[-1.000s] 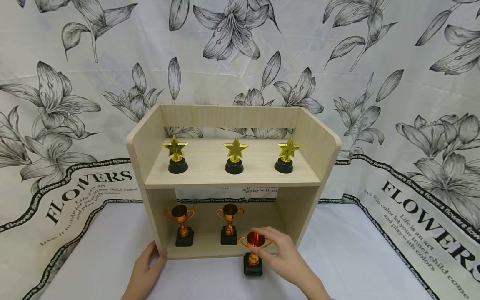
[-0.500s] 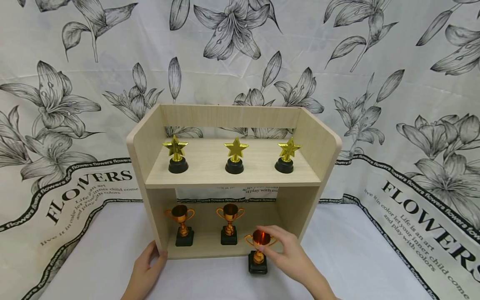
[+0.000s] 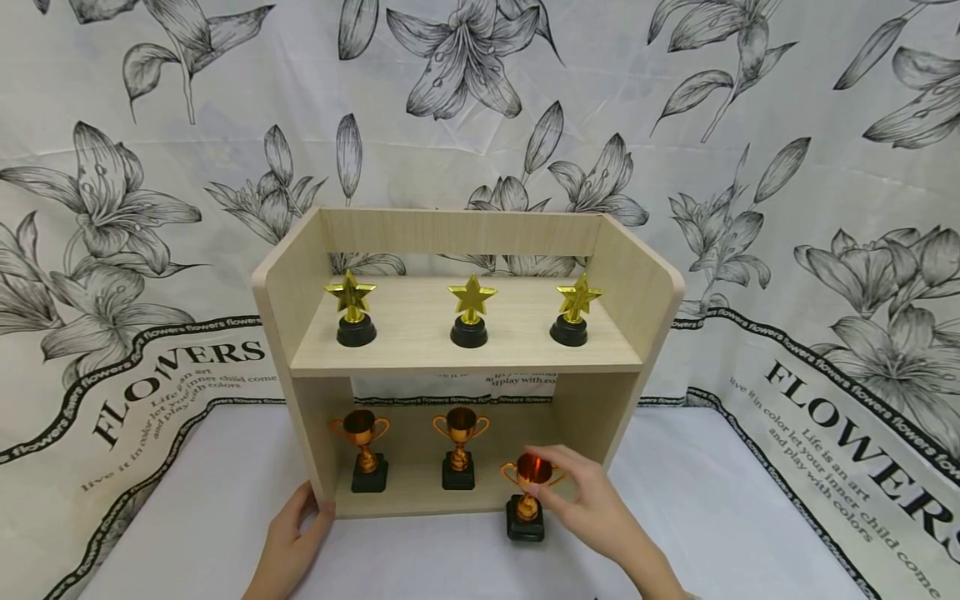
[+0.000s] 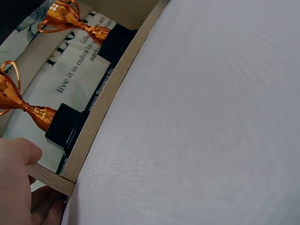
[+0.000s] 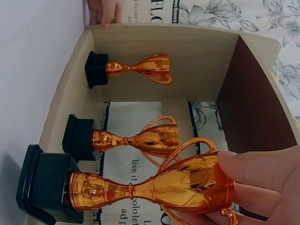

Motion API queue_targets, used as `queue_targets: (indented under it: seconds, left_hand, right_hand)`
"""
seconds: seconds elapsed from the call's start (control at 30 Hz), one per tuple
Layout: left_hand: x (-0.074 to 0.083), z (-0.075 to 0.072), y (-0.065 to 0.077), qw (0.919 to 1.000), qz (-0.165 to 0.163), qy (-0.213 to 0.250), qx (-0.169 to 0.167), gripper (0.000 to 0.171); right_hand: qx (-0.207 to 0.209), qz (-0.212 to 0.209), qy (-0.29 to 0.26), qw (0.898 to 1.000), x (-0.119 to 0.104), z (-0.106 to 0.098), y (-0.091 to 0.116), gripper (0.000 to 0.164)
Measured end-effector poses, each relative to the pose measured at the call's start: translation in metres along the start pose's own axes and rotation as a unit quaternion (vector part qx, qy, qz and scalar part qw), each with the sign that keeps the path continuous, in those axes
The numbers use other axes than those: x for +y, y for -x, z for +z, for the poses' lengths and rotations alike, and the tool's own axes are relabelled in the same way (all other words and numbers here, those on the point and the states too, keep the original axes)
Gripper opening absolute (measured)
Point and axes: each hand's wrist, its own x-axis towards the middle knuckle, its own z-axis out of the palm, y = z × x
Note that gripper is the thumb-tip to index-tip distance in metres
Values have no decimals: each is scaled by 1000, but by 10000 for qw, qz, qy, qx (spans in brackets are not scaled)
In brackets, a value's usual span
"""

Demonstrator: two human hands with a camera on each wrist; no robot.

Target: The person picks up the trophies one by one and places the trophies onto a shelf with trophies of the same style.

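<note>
My right hand [image 3: 588,500] pinches a bronze-coloured trophy cup [image 3: 527,508] by its bowl, thumb on the near side. The cup stands upright with its black square base just in front of the shelf's lower right edge. In the right wrist view this trophy cup [image 5: 187,185] fills the foreground, fingers partly behind its rim. My left hand [image 3: 294,537] grips the lower front corner of the left panel of a pale wooden shelf [image 3: 465,369]; the left wrist view shows the thumb [image 4: 26,151] on its inner side. Two matching trophy cups [image 3: 458,450] stand on the lower level.
Three gold star trophies [image 3: 469,312] on round black bases stand along the upper level. A white cloth [image 3: 712,517] covers the table. Behind the shelf hangs a flower-printed fabric [image 3: 750,167] with lettering. The shelf's right panel [image 3: 622,425] rises close beside the held cup.
My right hand has carried the trophy cup to the right and slightly up toward the shelf's right side. The left hand stays at the left panel; the other trophies have not moved.
</note>
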Motion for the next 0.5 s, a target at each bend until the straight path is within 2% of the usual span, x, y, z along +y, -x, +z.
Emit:
queue_targets:
  seconds: [0.2,0.5]
  left_hand:
    - [0,0,1,10000,-24,-18,26,48]
    - [2,-1,0,9999,-104,-41,-28,49]
  right_hand:
    - [110,103,15,9999,0,-5,-1,41]
    - [242,-136,153,9995,5,-11,-5,40]
